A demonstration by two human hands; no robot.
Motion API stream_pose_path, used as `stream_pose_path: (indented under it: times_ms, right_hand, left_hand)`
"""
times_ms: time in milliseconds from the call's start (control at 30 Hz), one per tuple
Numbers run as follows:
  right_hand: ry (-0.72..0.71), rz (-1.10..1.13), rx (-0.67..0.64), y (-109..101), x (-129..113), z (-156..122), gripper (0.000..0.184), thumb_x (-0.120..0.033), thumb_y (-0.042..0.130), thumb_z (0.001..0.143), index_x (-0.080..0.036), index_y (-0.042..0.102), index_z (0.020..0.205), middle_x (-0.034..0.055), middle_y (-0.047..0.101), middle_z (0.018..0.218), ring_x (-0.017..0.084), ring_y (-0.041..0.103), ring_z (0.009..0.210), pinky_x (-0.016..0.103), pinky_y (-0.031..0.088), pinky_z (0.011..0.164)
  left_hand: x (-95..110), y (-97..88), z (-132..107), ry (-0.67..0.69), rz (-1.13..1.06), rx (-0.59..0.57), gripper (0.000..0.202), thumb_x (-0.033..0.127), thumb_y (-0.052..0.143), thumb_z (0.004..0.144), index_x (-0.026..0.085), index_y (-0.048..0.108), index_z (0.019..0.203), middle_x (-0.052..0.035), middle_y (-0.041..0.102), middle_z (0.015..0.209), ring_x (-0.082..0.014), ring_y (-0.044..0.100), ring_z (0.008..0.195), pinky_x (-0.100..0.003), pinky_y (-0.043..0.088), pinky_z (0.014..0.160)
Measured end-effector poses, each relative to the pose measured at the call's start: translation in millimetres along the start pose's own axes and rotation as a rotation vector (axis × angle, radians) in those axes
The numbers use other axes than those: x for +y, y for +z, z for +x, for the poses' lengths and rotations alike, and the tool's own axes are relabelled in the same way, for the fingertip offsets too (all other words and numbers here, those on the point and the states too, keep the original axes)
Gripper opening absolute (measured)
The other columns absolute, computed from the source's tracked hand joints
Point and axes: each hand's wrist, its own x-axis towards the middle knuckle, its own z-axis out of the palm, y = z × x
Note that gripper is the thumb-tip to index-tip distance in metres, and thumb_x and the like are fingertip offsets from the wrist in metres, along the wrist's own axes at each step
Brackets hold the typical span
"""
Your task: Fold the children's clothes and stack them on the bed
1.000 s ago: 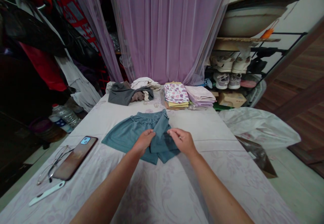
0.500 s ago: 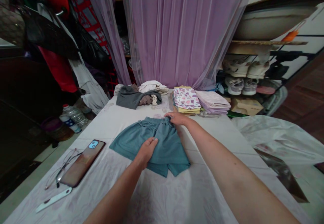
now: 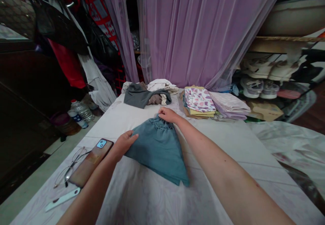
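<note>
Teal shorts [image 3: 159,150] with a ruffled elastic waist lie folded in half on the cloth-covered table, waist toward the far side and leg hems toward me. At the top of the waistband, my right hand [image 3: 168,114] pinches the gathered fabric between thumb and fingers. My left hand [image 3: 125,143] grips the left edge of the shorts, its thumb lying on top of the cloth. The fingertips of that hand are partly hidden.
A phone [image 3: 91,162], eyeglasses [image 3: 71,167] and a pale green folding knife-like tool [image 3: 63,199] lie at left. Behind are a loose clothes heap [image 3: 144,94] and folded stacks, one patterned [image 3: 199,99], one pale pink [image 3: 228,103]. A purple curtain [image 3: 193,32] hangs beyond.
The shorts went from spread out to folded in half, narrower now. My left hand moved from their middle to the left edge; my right hand shifted slightly left along the waistband. The view turned left.
</note>
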Motion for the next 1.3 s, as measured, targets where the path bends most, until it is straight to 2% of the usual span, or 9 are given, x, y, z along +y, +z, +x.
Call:
stream_pose_path:
  times_ms: [100, 233, 467, 700, 867, 967, 1067, 1167, 1300]
  right_hand:
    - [0.011, -0.036, -0.033, 14.9, -9.9, 6.3, 0.035, -0.021, 0.058, 0.081, -0.02, 0.061, 0.116, 0.0032, 0.071, 0.1, 0.016, 0.064, 0.087, 0.024, 0.047, 0.076]
    - [0.008, -0.098, -0.122, 18.5, -14.5, 12.2, 0.043, -0.027, 0.067, 0.076, -0.022, 0.064, 0.118, 0.0071, 0.068, 0.117, 0.021, 0.063, 0.103, 0.027, 0.046, 0.085]
    - [0.018, -0.142, -0.283, 9.2, -17.4, 13.3, 0.028, -0.029, 0.071, 0.07, -0.022, 0.074, 0.097, 0.0022, 0.074, 0.098, 0.019, 0.067, 0.085, 0.022, 0.046, 0.07]
    - [-0.014, -0.109, -0.197, -19.4, -19.1, 7.8, 0.024, -0.022, 0.067, 0.072, -0.017, 0.071, 0.095, 0.0024, 0.073, 0.095, 0.015, 0.063, 0.081, 0.019, 0.044, 0.066]
    - [-0.103, -0.026, 0.078, -84.3, -13.5, 5.2, 0.027, -0.019, 0.064, 0.072, -0.016, 0.068, 0.099, 0.0031, 0.071, 0.095, 0.016, 0.062, 0.085, 0.023, 0.046, 0.074]
    - [-0.183, 0.103, 0.275, -129.5, -14.3, -8.8, 0.034, -0.017, 0.061, 0.071, -0.016, 0.067, 0.105, 0.0019, 0.071, 0.094, 0.015, 0.062, 0.082, 0.026, 0.048, 0.076]
    - [-0.196, 0.072, 0.401, -153.7, -16.0, -42.9, 0.029, -0.017, 0.058, 0.073, -0.015, 0.069, 0.1, 0.0013, 0.071, 0.088, 0.017, 0.063, 0.081, 0.03, 0.049, 0.078]
    - [-0.174, -0.061, 0.52, -138.6, -9.3, -95.2, 0.026, -0.017, 0.055, 0.074, -0.019, 0.069, 0.096, 0.0026, 0.072, 0.094, 0.021, 0.064, 0.091, 0.035, 0.048, 0.087]
    - [-0.169, -0.175, 0.541, -68.1, 14.3, -176.0, 0.031, -0.012, 0.05, 0.073, -0.023, 0.068, 0.095, 0.0071, 0.072, 0.104, 0.024, 0.063, 0.103, 0.04, 0.046, 0.093]
  left_hand:
    - [-10.0, -26.6, 16.4, 0.055, 0.571, 0.178, 0.032, 0.045, 0.057, 0.079, 0.019, 0.066, 0.096, -0.007, 0.073, 0.087, -0.0254, 0.069, 0.085, -0.033, 0.05, 0.076]
    - [-17.9, -39.5, 30.8, 0.058, 0.981, 0.169, 0.042, 0.044, 0.051, 0.086, 0.019, 0.063, 0.117, -0.0122, 0.072, 0.106, -0.0282, 0.067, 0.101, -0.034, 0.048, 0.083]
    - [-7.3, -40.7, 33.4, 0.028, 1.185, 0.099, 0.036, 0.041, 0.051, 0.087, 0.02, 0.064, 0.112, -0.0123, 0.072, 0.108, -0.0271, 0.066, 0.102, -0.033, 0.047, 0.082]
    - [-2.5, -46.5, 41.0, 0.192, 1.074, 0.072, 0.021, 0.035, 0.052, 0.083, 0.019, 0.065, 0.088, -0.0063, 0.07, 0.093, -0.0207, 0.065, 0.087, -0.028, 0.045, 0.074]
    - [55.3, -47.0, 49.2, 0.375, 0.807, 0.23, 0.029, 0.043, 0.056, 0.08, 0.019, 0.062, 0.095, -0.0004, 0.065, 0.082, -0.0174, 0.061, 0.076, -0.026, 0.044, 0.067]
    - [107.1, -40.2, 41.9, 0.594, 0.742, 0.392, 0.039, 0.041, 0.06, 0.079, 0.021, 0.06, 0.112, -0.0015, 0.066, 0.094, -0.0185, 0.062, 0.086, -0.028, 0.045, 0.076]
    - [137.2, -27.6, 23.7, 0.801, 0.79, 0.426, 0.029, 0.034, 0.057, 0.083, 0.021, 0.063, 0.109, -0.003, 0.067, 0.102, -0.0207, 0.06, 0.097, -0.031, 0.045, 0.087]
    - [123.6, -8.8, 3.0, 0.883, 0.825, 0.33, 0.02, 0.027, 0.053, 0.084, 0.021, 0.065, 0.098, -0.0042, 0.067, 0.097, -0.0205, 0.06, 0.095, -0.031, 0.046, 0.087]
    - [47.8, 25.1, -18.8, 0.898, 0.837, 0.129, 0.023, 0.013, 0.052, 0.079, 0.021, 0.065, 0.095, -0.0056, 0.068, 0.095, -0.0201, 0.061, 0.094, -0.032, 0.047, 0.088]
